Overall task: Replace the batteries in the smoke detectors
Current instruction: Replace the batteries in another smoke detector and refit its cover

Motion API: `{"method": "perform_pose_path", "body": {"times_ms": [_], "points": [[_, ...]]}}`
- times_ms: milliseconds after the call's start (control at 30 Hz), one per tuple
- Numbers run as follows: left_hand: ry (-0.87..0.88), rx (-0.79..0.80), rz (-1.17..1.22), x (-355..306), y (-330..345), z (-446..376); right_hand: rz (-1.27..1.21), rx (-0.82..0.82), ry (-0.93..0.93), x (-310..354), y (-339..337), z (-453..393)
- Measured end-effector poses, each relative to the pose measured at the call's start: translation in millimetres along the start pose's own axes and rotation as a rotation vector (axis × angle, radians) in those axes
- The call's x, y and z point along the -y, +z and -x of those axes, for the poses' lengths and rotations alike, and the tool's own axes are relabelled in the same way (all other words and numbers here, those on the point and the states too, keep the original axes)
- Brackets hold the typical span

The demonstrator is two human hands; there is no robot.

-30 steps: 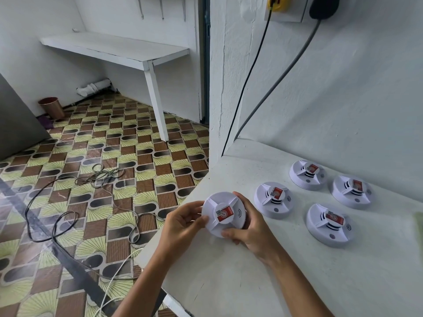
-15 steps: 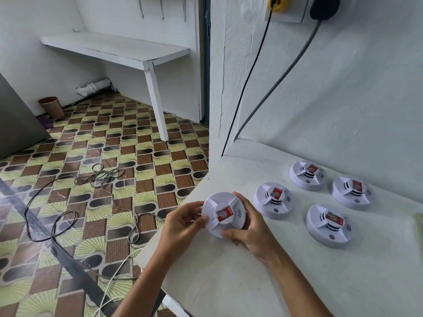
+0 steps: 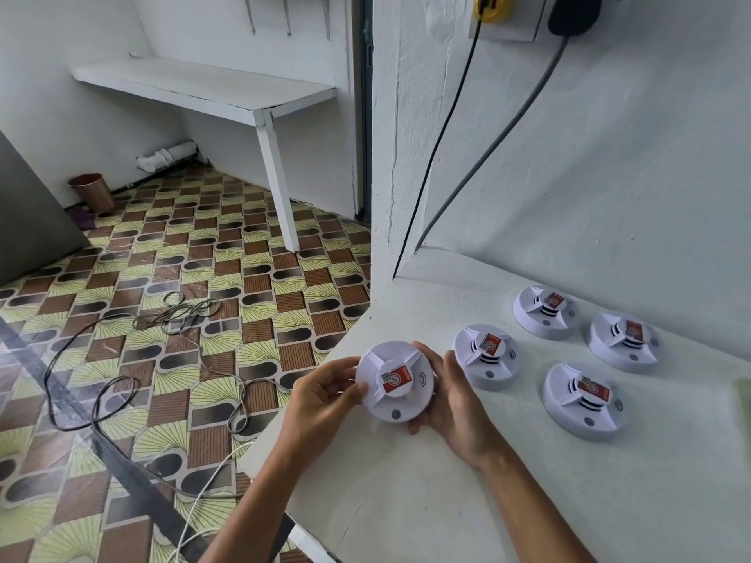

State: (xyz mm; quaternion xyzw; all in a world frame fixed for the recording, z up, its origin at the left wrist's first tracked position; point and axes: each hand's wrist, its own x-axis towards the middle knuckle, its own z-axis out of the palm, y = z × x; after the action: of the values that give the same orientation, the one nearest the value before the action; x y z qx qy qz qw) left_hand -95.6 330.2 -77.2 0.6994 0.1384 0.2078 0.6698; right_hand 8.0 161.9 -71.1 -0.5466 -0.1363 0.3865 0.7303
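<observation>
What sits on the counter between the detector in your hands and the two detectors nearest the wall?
One more smoke detector lies there, flat on the counter, just beyond the right hand, in the head view.

I see a white counter [image 3: 528, 501] under me, against a white wall [image 3: 609, 176]. High on that wall a yellow plug [image 3: 490, 8] and a black adapter [image 3: 574, 14] sit in a socket plate, and their cords run down to the counter's corner. Loose cables [image 3: 134, 359] sprawl over the patterned tile floor [image 3: 264, 310]. Farther off, a white shelf [image 3: 203, 85] stands on one leg, with a copper-coloured cup [image 3: 91, 191] near the far wall.
</observation>
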Motion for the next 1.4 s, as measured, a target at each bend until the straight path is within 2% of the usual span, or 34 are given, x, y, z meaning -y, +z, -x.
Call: {"method": "perform_pose_path", "body": {"times_ms": [1033, 1400], "points": [[-0.017, -0.019, -0.006, 2.2, 0.9, -2.9, -0.098, -0.084, 0.0, 2.5, -0.3, 1.4], [-0.056, -0.04, -0.019, 3.1, 1.4, -3.3, -0.134, -0.063, 0.026, -0.9, -3.2, 0.0]]}}
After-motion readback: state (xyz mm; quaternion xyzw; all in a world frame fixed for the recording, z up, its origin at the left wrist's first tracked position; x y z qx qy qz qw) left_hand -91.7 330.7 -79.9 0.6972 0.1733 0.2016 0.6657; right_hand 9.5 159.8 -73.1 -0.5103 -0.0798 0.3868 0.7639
